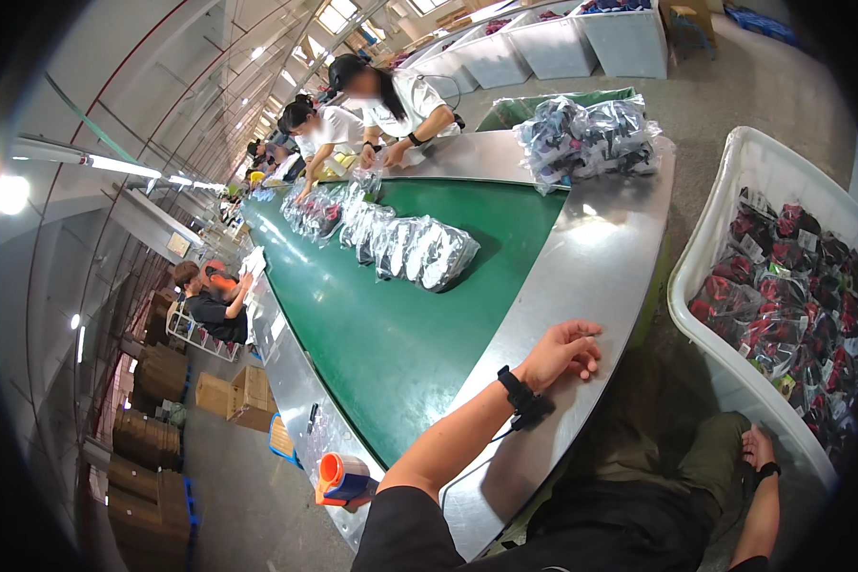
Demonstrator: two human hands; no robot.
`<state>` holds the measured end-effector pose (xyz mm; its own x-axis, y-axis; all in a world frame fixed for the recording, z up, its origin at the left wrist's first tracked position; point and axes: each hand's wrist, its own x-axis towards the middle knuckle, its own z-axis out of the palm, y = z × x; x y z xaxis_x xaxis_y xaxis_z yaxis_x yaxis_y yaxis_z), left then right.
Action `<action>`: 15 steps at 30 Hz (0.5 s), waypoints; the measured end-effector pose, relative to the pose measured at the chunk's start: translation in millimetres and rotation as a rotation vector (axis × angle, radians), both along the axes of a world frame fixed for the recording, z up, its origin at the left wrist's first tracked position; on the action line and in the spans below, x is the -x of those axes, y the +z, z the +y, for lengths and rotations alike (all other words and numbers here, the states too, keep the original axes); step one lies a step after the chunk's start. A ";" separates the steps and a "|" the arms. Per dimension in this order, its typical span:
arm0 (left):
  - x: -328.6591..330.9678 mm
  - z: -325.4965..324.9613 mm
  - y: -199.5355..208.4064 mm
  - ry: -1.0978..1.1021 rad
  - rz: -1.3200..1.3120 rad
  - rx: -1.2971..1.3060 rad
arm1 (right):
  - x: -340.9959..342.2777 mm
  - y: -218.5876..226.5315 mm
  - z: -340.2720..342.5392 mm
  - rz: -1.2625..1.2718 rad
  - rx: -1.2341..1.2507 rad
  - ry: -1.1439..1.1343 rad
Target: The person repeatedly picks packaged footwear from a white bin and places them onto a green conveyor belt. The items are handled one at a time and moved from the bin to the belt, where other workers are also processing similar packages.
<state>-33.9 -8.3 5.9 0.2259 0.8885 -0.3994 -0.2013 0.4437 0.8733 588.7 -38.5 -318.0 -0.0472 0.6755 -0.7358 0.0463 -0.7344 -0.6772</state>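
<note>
My left hand [564,353] rests near the metal rim [591,257] of the conveyor table, its fingers loosely bent and apart, with nothing in them. A black band with a small device and a cable is on that wrist. My right hand [758,446] hangs low beside my thigh, close to the white bin [701,329]; its fingers are slightly curled and no object shows in them. On the green belt [419,334] lies a row of clear-bagged packs [415,250], out of reach of both hands. The bin holds many bagged dark and red items [782,305].
A heap of bagged items [586,138] sits on the table's far corner. Two people in white [419,119] work across the belt, one reaching onto it. An orange cup-like container [341,477] stands at the left rim. White bins [620,43] line the back; cartons [238,396] stand left.
</note>
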 end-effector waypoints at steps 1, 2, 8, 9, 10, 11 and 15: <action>0.2 -0.7 3.0 -0.001 0.015 0.008 | 1.2 9.7 -9.9 -0.097 -0.004 -0.005; -0.6 -0.3 4.9 -0.003 0.043 0.023 | 0.7 17.3 -17.0 -0.114 -0.019 -0.028; 40.0 15.7 20.5 -0.008 0.103 0.048 | -24.6 61.4 -82.6 -0.329 -0.257 0.109; 57.7 24.5 17.4 0.047 0.161 0.007 | -31.0 65.8 -94.3 -0.383 -0.268 0.113; 79.6 34.5 13.0 0.080 0.272 -0.080 | -38.0 71.3 -105.0 -0.414 -0.306 0.121; 105.9 44.3 7.0 0.133 0.316 -0.171 | -44.5 77.9 -116.2 -0.468 -0.305 0.123; 234.7 93.2 -15.0 0.372 1.176 -0.414 | -36.6 113.8 -142.7 -0.765 -0.494 0.196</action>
<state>-268.6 85.0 -9.0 -0.3550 0.9259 0.1293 0.7219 0.1836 0.6672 625.3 -181.2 -204.3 0.1853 0.9518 -0.2445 0.7021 -0.3024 -0.6447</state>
